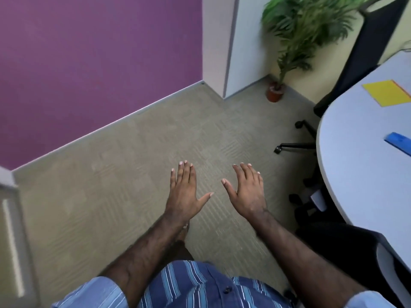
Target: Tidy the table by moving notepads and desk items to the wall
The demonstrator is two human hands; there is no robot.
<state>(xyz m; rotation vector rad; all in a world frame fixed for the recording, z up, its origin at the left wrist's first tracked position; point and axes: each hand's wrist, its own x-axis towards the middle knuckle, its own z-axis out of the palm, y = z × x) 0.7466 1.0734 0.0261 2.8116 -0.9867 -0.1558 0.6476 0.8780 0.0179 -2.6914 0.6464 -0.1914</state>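
My left hand (184,192) and my right hand (248,190) are held out flat, palms down, over the carpet, fingers spread and holding nothing. Off to the right is a pale rounded table (355,156). On it lies a yellow notepad (385,92) with an orange edge, near the far side. A blue ruler-like item (399,142) lies nearer, cut off by the frame's right edge. Both hands are well left of the table and touch none of these.
A purple wall (89,63) runs along the left, meeting a white pillar (219,45). A potted plant (277,90) stands in the corner. A black office chair (364,54) sits behind the table, its wheeled base (295,145) on beige carpet (133,174).
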